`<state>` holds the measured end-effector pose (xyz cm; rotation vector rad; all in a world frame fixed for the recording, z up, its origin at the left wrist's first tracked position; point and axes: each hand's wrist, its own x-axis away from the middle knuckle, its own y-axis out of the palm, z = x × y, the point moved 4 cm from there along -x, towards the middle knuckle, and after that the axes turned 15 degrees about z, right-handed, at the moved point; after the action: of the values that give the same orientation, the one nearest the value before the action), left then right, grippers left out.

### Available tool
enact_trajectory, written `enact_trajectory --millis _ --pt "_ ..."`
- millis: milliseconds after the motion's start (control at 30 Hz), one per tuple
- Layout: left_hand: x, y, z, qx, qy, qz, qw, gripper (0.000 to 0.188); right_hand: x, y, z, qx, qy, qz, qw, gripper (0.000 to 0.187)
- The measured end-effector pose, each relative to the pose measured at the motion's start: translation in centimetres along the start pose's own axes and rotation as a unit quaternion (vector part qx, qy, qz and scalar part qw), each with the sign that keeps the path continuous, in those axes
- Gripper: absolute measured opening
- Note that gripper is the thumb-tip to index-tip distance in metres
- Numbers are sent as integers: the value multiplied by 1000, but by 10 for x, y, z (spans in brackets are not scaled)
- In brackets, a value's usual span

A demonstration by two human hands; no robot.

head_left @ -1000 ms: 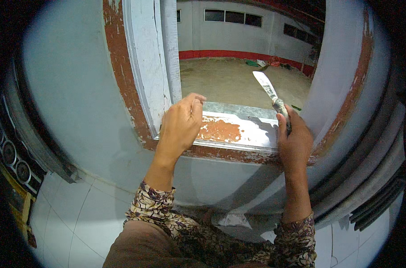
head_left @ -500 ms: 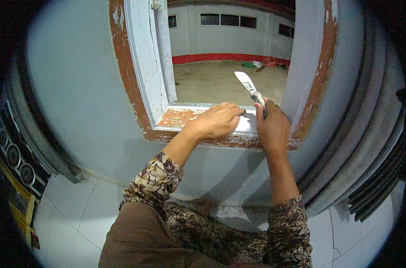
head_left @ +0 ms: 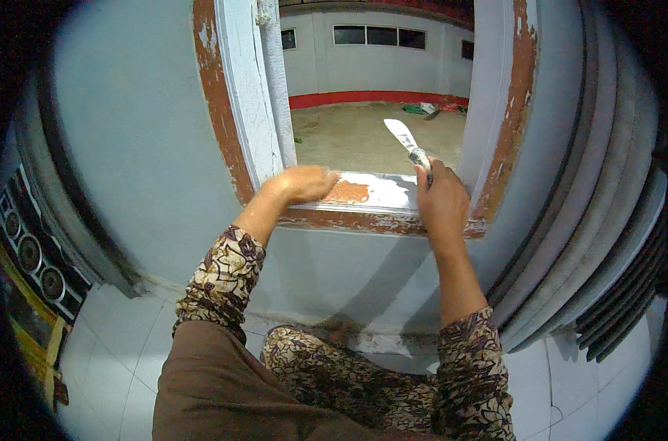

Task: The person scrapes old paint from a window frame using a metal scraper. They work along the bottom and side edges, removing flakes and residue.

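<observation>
My right hand (head_left: pixel 443 202) is closed round the handle of a knife (head_left: pixel 400 134), at the right end of the window sill. Its broad, round-tipped blade is whitish and points up and to the left; the handle is smeared black and white. My left hand (head_left: pixel 304 184) rests low over the left part of the sill with its fingers curled, slightly blurred. Whatever it may pinch is hidden. Between the hands, the sill (head_left: pixel 347 192) shows bare orange-brown wood beside a bright white area with a ragged edge.
The window frame (head_left: pixel 226 125) has flaking white and brown paint. Beyond the opening lies a yard (head_left: pixel 341 136) and a white wall with a red band. Grey curtains (head_left: pixel 569 220) hang at the right; a speaker-like box (head_left: pixel 29 252) stands at the left on white floor tiles.
My left hand has moved left along the sill, away from the right hand, uncovering the white area and bare wood. The knife stays in my right hand, nearly unmoved.
</observation>
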<state>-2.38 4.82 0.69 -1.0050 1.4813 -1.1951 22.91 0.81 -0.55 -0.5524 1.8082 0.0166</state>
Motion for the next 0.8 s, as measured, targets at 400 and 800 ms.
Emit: enact_trajectory --millis 400,800 --pt "17 -93 29 128 78 618 771 66 1 -3 0 -8 -1 -13 1000 33" --pt "-13 6 0 111 -48 94 988 57 2 -1 -1 4 -2 -18 1000 34"
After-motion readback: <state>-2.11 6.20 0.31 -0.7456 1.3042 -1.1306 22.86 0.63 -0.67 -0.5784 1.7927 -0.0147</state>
